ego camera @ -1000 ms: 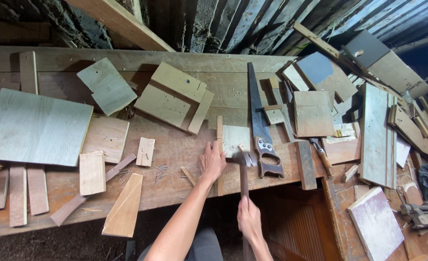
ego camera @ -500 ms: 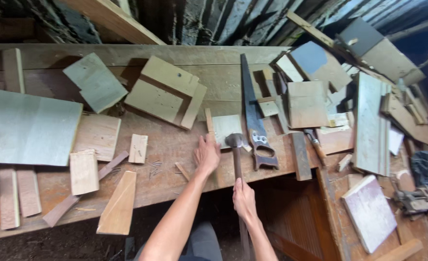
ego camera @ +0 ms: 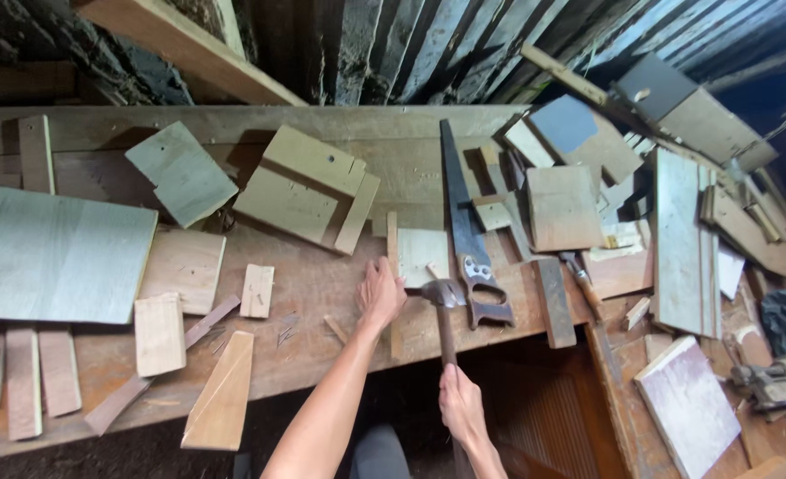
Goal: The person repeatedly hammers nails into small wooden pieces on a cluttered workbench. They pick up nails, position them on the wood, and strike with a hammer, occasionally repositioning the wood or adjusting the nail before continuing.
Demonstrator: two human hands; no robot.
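Since a second ago the right hand (ego camera: pixel 462 408) stays clamped on the hammer (ego camera: pixel 444 306), head at the handsaw's (ego camera: pixel 466 239) nine o'clock, while the left hand (ego camera: pixel 381 293) presses flat, fingers together, on the thin strip (ego camera: pixel 394 266) on the bench (ego camera: pixel 304 284).

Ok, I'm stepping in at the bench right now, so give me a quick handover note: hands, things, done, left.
Left hand: pressed on the thin wood strip on the workbench.
Right hand: gripping the hammer low on its handle, head beside the left hand.
Nearby: handsaw just right of the hammer head; loose nails to the left.
Done: strip set in place.
Left: whether a nail is driven cannot be told.
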